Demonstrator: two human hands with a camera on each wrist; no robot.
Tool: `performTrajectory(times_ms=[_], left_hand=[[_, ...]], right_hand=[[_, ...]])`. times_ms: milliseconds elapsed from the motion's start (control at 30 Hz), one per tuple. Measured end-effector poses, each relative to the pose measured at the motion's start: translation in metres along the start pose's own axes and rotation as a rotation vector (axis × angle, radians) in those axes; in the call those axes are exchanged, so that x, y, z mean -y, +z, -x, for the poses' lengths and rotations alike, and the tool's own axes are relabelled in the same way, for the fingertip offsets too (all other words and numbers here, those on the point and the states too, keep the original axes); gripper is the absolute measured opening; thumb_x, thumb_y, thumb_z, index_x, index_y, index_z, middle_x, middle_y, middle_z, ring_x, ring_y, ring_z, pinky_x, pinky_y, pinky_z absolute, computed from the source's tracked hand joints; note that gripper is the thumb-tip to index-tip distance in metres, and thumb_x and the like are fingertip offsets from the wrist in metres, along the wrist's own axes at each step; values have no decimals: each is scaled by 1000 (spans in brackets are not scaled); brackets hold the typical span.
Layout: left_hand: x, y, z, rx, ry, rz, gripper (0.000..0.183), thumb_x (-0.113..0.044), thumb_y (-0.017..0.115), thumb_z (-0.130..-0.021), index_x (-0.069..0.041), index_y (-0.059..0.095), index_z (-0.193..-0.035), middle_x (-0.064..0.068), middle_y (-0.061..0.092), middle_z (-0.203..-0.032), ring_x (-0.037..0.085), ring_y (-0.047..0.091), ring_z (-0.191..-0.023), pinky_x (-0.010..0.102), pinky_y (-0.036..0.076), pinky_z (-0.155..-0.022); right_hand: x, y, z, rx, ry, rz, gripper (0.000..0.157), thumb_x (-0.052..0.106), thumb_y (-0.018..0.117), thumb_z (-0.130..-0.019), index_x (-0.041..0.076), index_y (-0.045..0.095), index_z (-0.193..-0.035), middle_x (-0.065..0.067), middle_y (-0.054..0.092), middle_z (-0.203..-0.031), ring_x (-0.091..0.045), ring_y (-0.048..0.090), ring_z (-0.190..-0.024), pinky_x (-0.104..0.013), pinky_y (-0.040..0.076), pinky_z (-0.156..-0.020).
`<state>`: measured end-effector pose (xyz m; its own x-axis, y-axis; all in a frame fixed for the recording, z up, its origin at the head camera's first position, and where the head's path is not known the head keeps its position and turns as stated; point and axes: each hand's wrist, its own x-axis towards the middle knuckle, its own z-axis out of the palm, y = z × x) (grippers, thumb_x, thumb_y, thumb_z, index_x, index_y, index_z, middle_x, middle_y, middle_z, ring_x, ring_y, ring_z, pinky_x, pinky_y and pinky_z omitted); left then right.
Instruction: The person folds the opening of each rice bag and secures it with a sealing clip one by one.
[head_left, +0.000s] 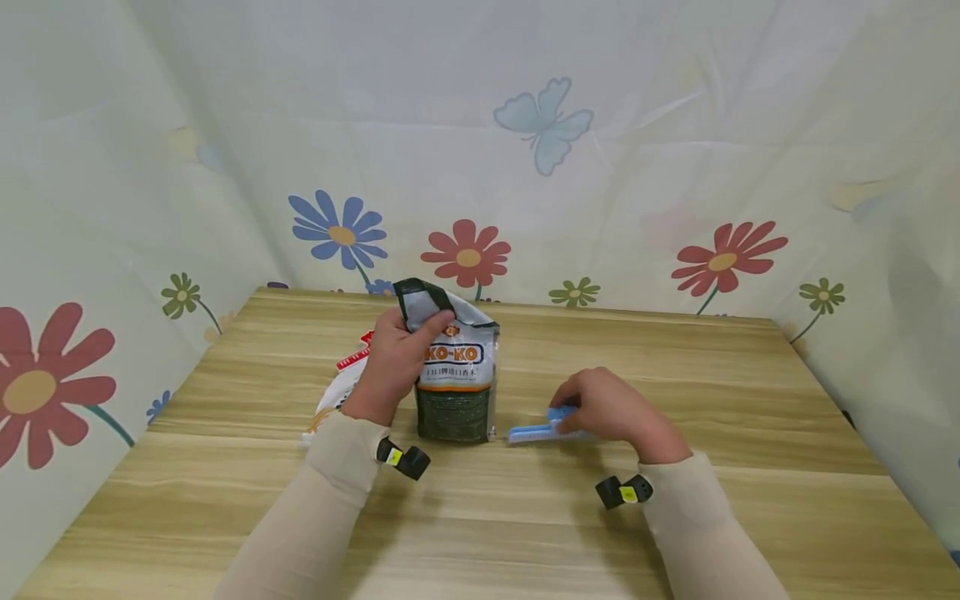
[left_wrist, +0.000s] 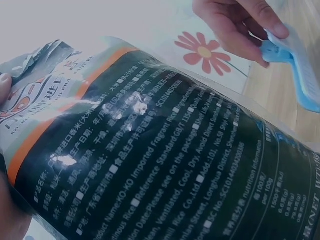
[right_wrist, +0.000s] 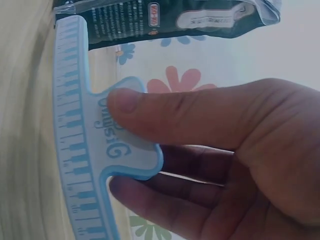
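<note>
A dark green and silver KO-KO rice bag (head_left: 454, 412) stands upright on the table, its top folded over to one side. My left hand (head_left: 392, 358) grips the bag near its top left, the thumb across the front. To the right of the bag, my right hand (head_left: 603, 408) pinches a light blue clip (right_wrist: 75, 125) by its tab, thumb on top and fingers beneath. Piano keys are printed along the clip's long bar. In the head view the clip (head_left: 532, 433) is low over the table; whether it touches the wood cannot be told.
Behind my left forearm lies a white item (head_left: 341, 387), partly hidden, with a red strip-shaped thing (head_left: 353, 358) beside it. The wooden table (head_left: 480, 533) ends at a flower-printed cloth (head_left: 630, 183) at the back and sides.
</note>
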<state>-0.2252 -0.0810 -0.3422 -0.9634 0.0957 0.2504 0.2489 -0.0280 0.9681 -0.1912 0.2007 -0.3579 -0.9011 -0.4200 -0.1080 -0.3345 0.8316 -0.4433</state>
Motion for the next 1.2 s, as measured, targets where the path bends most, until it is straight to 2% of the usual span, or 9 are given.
performTrajectory(times_ms=[233,633,967,1200], left_hand=[[0,2,0,-5,31,32,28,-24,67,-92,-1,63,-106,1,68,-90,14,70,-78,30,58,-74],[0,2,1,-6,10,30,29,-26,67,-92,-1,63,-107,1,69,-88,14,71,-77,30,58,-73],[1,2,1,-5,-1,31,31,-27,68,-92,-2,63,-108,2,69,-89,15,71,-78,30,58,-74],[-2,2,2,-11,-14,22,31,-27,67,-92,-2,63,-108,1,69,-90,14,71,-79,29,58,-75]], right_hand=[[-3,-8,4,-75,-36,-4,20,17,82,-77,13,77,-96,3,71,-94,-11,61,-84,-34,53,-79],[-2,-17,10,-131,-77,-64,17,19,82,-77,16,76,-93,7,67,-86,-9,58,-77,-29,51,-72],[-4,-25,16,-199,-96,-134,15,17,79,-80,14,74,-94,3,67,-85,-13,56,-73,-28,50,-67],[-3,-30,20,-237,-115,-173,13,14,77,-82,14,74,-94,1,67,-85,-14,59,-74,-29,51,-69]])
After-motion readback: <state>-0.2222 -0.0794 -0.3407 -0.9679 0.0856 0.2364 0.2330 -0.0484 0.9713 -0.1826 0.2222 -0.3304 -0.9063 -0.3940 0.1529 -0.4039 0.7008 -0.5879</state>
